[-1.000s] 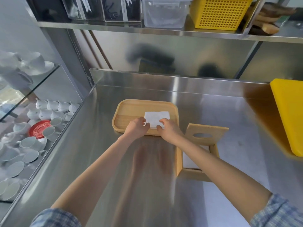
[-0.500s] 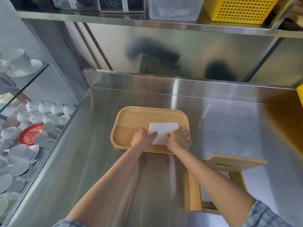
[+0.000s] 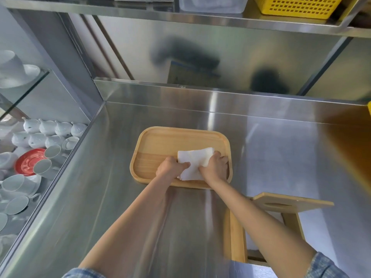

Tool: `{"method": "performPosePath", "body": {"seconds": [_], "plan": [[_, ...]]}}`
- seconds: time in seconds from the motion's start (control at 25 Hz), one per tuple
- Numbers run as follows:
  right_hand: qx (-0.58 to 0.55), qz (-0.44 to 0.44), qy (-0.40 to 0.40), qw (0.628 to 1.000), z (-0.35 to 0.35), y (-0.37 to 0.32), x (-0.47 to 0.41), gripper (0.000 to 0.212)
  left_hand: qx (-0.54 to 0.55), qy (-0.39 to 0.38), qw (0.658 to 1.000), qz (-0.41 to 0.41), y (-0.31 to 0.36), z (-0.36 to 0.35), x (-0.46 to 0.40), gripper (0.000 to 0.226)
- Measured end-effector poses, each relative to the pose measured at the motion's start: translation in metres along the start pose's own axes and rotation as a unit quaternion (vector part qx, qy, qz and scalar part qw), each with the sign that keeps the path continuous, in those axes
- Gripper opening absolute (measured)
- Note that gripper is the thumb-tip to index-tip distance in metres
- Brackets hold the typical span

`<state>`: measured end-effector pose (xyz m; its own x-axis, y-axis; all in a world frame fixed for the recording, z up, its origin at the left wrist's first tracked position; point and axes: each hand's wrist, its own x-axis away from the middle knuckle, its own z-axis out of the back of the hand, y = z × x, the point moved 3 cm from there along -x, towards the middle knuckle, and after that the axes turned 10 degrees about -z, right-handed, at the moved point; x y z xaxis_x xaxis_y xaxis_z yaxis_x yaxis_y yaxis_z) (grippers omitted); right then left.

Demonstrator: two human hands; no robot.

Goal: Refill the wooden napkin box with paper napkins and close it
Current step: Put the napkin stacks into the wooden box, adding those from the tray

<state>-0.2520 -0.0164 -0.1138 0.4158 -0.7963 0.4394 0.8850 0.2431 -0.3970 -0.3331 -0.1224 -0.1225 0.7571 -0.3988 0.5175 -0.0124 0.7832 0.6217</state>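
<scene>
Fingers of left hand (image 3: 170,167) and right hand (image 3: 214,167) clamp the napkin stack (image 3: 193,160) at the tray's (image 3: 180,137) near-right corner. Napkin box (image 3: 261,227) stands open; loading and closing remain.

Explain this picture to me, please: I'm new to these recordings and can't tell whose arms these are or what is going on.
There is no machine here. The view comes from a camera worn on a person's head, looking forward and down, so the two bare arms are that person's own. The left hand and right hand grip a stack of white paper napkins from either side, on a wooden tray that sits on a steel counter. Nearer the person, under the right arm, stands the wooden napkin box, its slotted lid raised. To the left is white crockery with a red saucer; a yellow basket stands on the shelf above.
</scene>
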Motion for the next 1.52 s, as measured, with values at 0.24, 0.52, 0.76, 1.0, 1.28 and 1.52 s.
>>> {"method": "performPosePath", "body": {"seconds": [0.24,0.52,0.76,1.0,1.28,1.52], "plan": [[-0.089,-0.003,-0.036,0.995,0.004,0.003,0.008,0.059,0.087,0.003,0.996,-0.035,0.004,0.009,0.019,0.048],[-0.225,0.076,-0.061,0.969,0.025,0.008,0.057,0.039,0.216,0.032,0.973,-0.076,-0.003,0.024,0.074,0.028],[-0.26,0.148,-0.081,0.951,0.043,0.037,0.115,0.038,0.301,0.049,0.944,-0.124,-0.017,0.02,0.142,0.016],[-0.293,0.181,-0.092,0.934,0.06,0.093,0.149,0.04,0.359,0.004,0.917,-0.173,-0.025,-0.003,0.199,0.018],[-0.29,0.183,-0.002,0.939,0.083,0.154,0.158,0.015,0.315,-0.004,0.933,-0.172,-0.022,-0.047,0.22,0.018],[-0.222,0.196,0.055,0.954,0.105,0.186,0.146,0.012,0.229,0.021,0.955,-0.189,0.004,-0.075,0.223,0.006]]}}
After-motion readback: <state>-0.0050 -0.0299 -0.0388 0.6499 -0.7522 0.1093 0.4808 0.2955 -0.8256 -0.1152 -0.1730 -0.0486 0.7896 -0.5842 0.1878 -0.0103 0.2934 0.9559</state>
